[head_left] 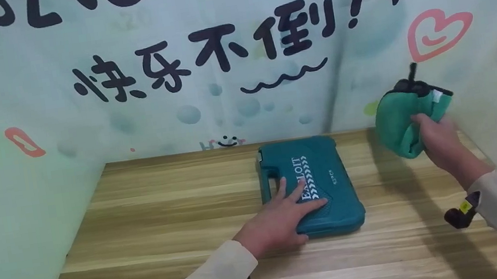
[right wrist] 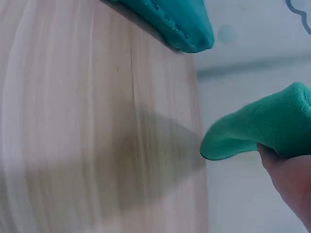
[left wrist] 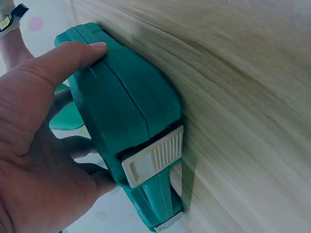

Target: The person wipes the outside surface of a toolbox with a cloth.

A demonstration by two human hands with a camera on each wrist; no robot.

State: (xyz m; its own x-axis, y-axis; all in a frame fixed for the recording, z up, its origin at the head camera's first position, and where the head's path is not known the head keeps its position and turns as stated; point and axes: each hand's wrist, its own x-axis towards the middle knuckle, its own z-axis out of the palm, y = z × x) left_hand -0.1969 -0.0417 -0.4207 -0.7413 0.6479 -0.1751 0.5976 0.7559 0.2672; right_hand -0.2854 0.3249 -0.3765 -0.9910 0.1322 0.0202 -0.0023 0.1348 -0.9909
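Note:
A teal plastic tool case (head_left: 324,163) with white lettering lies flat on the wooden table, its carry handle (head_left: 266,190) facing left. My left hand (head_left: 275,223) rests on the lid's near left part with its fingers spread; in the left wrist view the thumb (left wrist: 73,58) lies along the side wall. Pale latches (left wrist: 154,155) on that wall are fastened. To the right, my right hand (head_left: 443,141) grips a soft green fabric bundle (head_left: 392,119) with black trim and a small white tag, raised above the table. Its palm-side fingers are partly hidden by the fabric.
A pale printed backdrop (head_left: 179,130) with dark writing rises along the table's far edge and wraps both sides. The bare wood tabletop (head_left: 151,211) stretches left of the case. A black wrist device (head_left: 459,217) sits at the right sleeve.

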